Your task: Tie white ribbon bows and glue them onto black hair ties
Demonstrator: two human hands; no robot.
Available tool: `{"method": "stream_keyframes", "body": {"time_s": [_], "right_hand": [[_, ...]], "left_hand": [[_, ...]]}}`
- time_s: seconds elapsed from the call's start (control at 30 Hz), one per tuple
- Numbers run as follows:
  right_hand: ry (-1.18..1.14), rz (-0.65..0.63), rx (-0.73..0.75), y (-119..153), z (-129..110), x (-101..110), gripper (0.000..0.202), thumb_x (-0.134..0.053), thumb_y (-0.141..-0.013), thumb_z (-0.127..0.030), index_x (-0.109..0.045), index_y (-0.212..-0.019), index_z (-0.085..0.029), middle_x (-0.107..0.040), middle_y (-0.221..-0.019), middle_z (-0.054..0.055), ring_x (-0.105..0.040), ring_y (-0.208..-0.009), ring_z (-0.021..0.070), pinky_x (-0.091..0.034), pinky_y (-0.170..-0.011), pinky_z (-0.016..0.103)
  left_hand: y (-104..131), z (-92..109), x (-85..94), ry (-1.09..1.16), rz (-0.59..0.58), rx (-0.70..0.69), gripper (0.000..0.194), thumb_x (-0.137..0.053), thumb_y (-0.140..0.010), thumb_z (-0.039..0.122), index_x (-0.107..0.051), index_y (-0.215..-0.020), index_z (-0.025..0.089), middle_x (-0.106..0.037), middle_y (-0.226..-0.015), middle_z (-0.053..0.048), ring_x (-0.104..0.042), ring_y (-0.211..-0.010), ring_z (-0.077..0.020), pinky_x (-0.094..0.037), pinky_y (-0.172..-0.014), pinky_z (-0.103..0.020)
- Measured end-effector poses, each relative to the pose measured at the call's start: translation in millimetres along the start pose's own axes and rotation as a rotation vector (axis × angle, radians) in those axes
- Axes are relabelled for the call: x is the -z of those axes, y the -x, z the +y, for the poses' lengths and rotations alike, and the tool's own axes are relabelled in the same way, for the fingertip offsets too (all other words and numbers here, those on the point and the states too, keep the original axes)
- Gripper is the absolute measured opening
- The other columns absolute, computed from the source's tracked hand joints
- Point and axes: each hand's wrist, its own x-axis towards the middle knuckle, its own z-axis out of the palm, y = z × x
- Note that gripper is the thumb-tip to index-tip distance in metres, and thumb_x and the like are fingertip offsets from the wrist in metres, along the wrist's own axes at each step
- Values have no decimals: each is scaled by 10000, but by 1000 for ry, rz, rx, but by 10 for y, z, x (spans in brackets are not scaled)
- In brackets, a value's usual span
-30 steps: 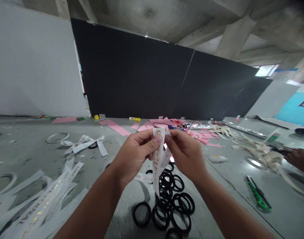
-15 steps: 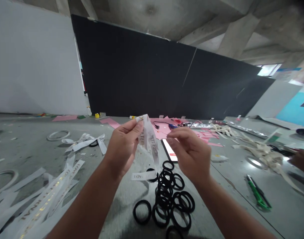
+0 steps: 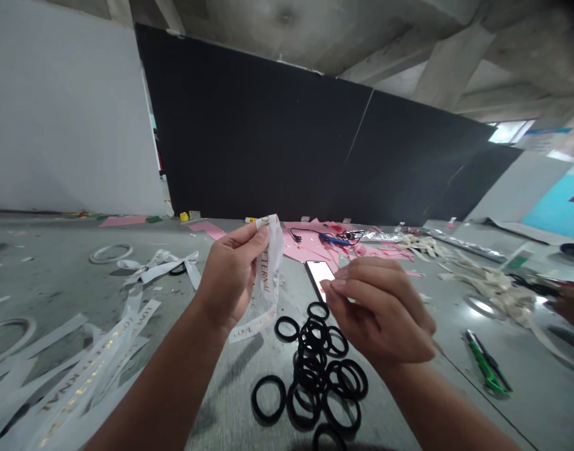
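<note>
Lengthwise, the ribbon hangs downward, left hand pinching its top, right hand closed, seemingly empty.

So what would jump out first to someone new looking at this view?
Probably the heap of black rings on the table, front and centre between the two forearms. Just above it, the left hand pinches a white ribbon with gold lettering. The wide black panel behind the table would also stand out.
</note>
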Motion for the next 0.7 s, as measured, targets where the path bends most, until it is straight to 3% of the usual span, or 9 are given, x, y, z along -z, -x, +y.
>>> {"method": "stream_keyframes", "body": {"time_s": [0.4,0.7], "right_hand": [[-62,-49,8,5,-12,-81,184,-606,-754,-75,-552,-839,-229,-577,-702,6,-572,-611,162,-504,-533,318],[-95,-84,18,59,12,-95,170,-595,-794,-103,-481,-783,-230,-518,-691,-2,-518,-599,150,-479,-535,311]], "left_hand": [[13,-10,-36,18,-23,5,200,-764,-738,251,-770,-912,153,-734,-824,-56,-671,-845,-185,-504,-782,-297],[58,7,-35,-59,-75,50,187,-740,-761,266,-767,-917,166,-706,-761,-34,-626,-681,-144,-474,-636,-254]]}}
